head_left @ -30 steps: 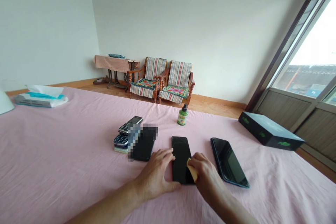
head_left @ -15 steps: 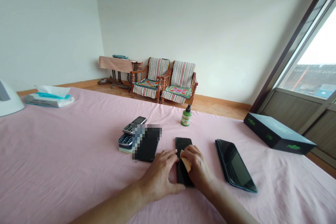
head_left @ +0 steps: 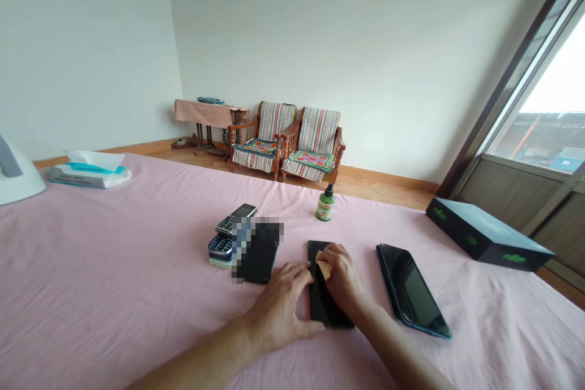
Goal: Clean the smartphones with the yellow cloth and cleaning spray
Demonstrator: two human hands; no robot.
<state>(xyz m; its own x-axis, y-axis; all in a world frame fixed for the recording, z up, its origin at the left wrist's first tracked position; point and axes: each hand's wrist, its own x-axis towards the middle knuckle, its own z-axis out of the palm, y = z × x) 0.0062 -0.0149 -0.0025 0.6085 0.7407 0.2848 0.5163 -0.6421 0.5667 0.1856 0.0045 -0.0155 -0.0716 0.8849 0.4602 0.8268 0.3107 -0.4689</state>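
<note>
Black phone [head_left: 320, 306], right here in front of me, lying flat on the pink cloth [head_left: 137, 280], its length pointing away from me! My right hand [head_left: 342, 274] is over its upper right part, fingers curled in and pinching a folded yellow wipe [head_left: 324, 265] down against the screen. Over on the other side, my left hand [head_left: 282, 304] has its thumb spread wide from the fingers, fingertips at the phone's left edge and the thumb by its near edge; how hard they press, I cannot tell. Just left of that hand lies a dark phone [head_left: 262, 256], partly blurred into blocks, with a stack of keypad phones [head_left: 220, 244] beside it. To my right, a larger glossy device [head_left: 414, 292] lies at a slant, well apart from the wipe. Beyond the phone stands a green bottle [head_left: 325, 208], upright, black top and all, and a black box [head_left: 484, 234] sits far right.
</note>
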